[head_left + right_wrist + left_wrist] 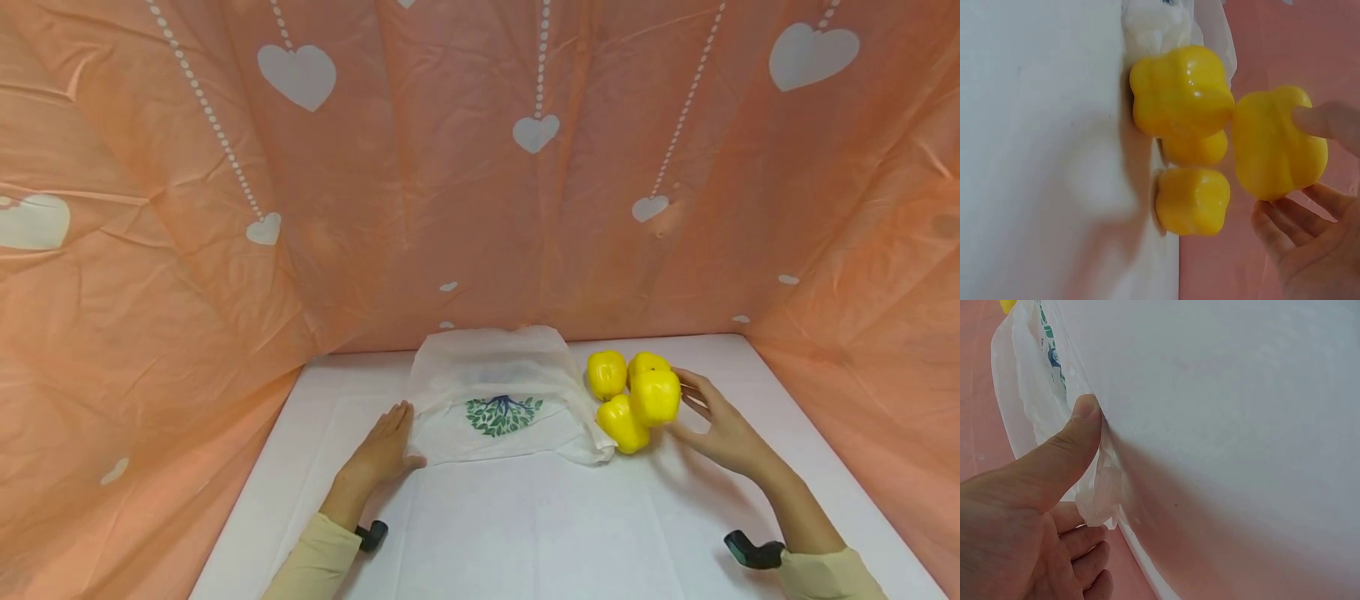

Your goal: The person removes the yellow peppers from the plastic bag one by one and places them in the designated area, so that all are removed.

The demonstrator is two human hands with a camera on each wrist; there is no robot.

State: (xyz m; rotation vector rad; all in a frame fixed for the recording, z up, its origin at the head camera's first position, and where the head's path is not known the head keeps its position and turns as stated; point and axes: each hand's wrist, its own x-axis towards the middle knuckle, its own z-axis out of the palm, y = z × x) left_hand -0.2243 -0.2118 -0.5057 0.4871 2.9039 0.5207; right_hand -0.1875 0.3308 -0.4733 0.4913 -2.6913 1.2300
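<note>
A white plastic bag (pixel 450 433) with a green and blue tree print lies on the table. Along its left edge rests my left hand (pixel 386 442), fingers straight; the left wrist view shows the thumb (pixel 1085 419) against the crumpled bag edge (pixel 1105 487). My right hand (pixel 716 425) grips a yellow bell pepper (pixel 656 397) between thumb and fingers, held up off the table. Beside the bag's right side are three more yellow bell peppers: one at the back left (pixel 606 374), one partly hidden behind the held pepper (pixel 647 363), and one in front (pixel 621 425).
The white tabletop (pixel 525 533) stretches toward me. An orange curtain (pixel 465 208) with white hearts stands behind the table and on both sides. Black wrist cameras (pixel 752 552) sit on both forearms.
</note>
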